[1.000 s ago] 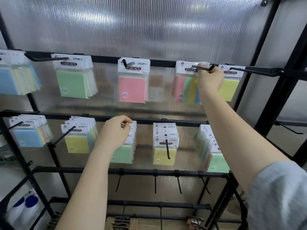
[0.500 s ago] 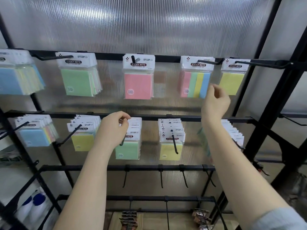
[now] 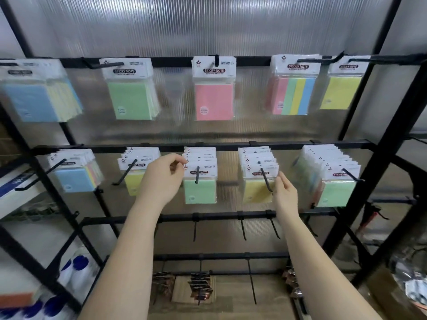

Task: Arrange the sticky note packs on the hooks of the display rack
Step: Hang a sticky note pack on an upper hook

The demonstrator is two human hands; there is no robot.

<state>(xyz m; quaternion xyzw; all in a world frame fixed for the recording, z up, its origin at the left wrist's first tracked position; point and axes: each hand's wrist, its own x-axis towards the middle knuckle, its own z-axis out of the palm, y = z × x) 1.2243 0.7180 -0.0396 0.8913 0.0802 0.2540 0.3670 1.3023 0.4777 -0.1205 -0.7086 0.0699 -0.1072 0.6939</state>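
Both bare hands are up at the middle rail of the black metal display rack (image 3: 231, 146). The left hand (image 3: 161, 179) has its fingers curled, with thumb and fingertip pinched together right at the left edge of the white header cards of a stack of green sticky note packs (image 3: 200, 176) hanging on a black hook (image 3: 197, 175). It looks like it's pinching a card edge, but the contact is tiny and a bit blurry, so I can't swear to it.

The right hand (image 3: 285, 192) is loose, fingers nearly straight and pointing up, holding nothing. Its fingertips sit just beside the right edge of the stack of yellow sticky note packs (image 3: 257, 179), close to the bent end of that stack's hook.

Left of the left hand's knuckles there's another yellow stack (image 3: 136, 167), partly hidden by the hand, and further out a blue-fronted stack (image 3: 74, 174). Right of the right hand hangs a thick stack with a green pack in front (image 3: 335, 179).

Above the fingers, the top rail carries a green pack stack (image 3: 130, 88), a pink pack (image 3: 213, 88), a striped multicolour pack (image 3: 293, 86) and a yellow pack (image 3: 342, 85). Below the wrists, a rail of bare hooks (image 3: 242, 225).
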